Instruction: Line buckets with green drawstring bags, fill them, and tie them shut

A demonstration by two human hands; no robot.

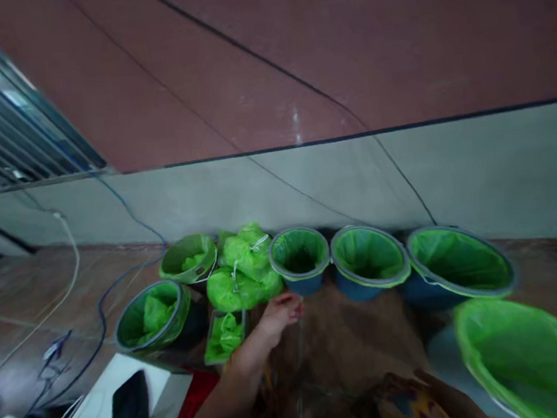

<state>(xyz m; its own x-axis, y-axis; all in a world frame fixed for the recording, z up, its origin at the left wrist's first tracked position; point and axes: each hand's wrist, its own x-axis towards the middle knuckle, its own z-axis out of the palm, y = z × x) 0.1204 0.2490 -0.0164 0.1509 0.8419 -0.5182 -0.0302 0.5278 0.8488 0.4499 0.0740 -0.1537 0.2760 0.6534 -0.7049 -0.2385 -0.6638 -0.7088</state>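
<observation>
My left hand [283,310] reaches out over the floor, its fingers loosely bent and slightly apart, with nothing visible in them. Just beyond it stand a small blue bucket [310,284] lined with a green bag and a pile of knotted green bags [240,286]. Whether the fingertips touch either one, I cannot tell. At the lower right, beside patterned cloth [415,411], a dark, blurred limb [450,391] shows. It may be my right arm; its fingers cannot be made out. The large green-lined bucket [541,353] is nearest to it.
More lined buckets line the wall, including a middle one [369,260] and a wide one [458,262]. Left are another bucket [154,315], a green-lined tub [188,258] and a square bin [226,336]. A phone [130,417] lies on a white surface. Cables [101,309] cross the floor.
</observation>
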